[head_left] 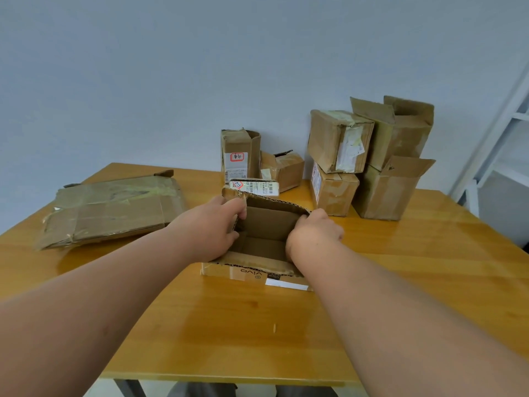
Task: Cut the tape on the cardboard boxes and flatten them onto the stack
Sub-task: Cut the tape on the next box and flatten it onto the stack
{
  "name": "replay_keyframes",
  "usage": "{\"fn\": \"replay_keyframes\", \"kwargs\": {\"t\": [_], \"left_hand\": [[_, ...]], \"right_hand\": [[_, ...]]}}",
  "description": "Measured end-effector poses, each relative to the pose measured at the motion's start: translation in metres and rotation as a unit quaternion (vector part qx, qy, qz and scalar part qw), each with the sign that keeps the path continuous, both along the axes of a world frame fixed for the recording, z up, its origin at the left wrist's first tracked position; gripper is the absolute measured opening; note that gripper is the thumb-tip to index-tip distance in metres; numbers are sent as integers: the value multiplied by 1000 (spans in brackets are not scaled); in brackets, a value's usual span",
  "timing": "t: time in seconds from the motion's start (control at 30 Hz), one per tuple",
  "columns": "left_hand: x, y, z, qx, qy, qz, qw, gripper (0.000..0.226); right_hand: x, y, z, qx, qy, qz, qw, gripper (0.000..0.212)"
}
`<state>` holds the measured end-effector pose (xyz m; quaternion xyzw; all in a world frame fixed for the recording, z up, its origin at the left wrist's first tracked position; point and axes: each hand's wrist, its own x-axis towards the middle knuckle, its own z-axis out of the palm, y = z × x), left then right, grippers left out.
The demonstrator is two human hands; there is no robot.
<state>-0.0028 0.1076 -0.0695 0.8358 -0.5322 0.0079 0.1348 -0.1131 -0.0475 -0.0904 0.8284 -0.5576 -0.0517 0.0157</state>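
An opened brown cardboard box with printed lettering on its near side stands in the middle of the wooden table. My left hand grips its left wall, fingers curled over the torn edge. My right hand grips the right wall, fingers curled on the outside. The box's inside shows bare cardboard. A stack of flattened boxes, streaked with old tape, lies at the left of the table. No cutting tool is in view.
Several taped or half-open boxes stand at the back: a tall one, a small one, and a pile at the right. A white shelf frame stands beyond the table's right edge.
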Motion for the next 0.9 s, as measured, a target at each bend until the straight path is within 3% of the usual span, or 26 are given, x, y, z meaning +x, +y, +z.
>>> {"fn": "replay_keyframes", "kwargs": {"t": [0.17, 0.3, 0.57, 0.73, 0.9], "left_hand": [[-3, 0, 1, 6, -4, -10, 1000, 26], [-3, 0, 0, 16, -17, -13, 1000, 27], [-2, -1, -1, 22, -35, -14, 999, 26], [5, -4, 1, -8, 7, 23, 1000, 30], [6, -4, 2, -15, 24, 72, 997, 39]], "right_hand": [[-2, -13, -12, 11, -20, 22, 1000, 46], [-9, -15, -5, 46, 60, 53, 996, 55], [-6, -25, -13, 22, 172, 77, 982, 47], [-5, -31, -13, 33, 166, 61, 984, 53], [-4, -34, -19, 9, 87, 31, 996, 72]]}}
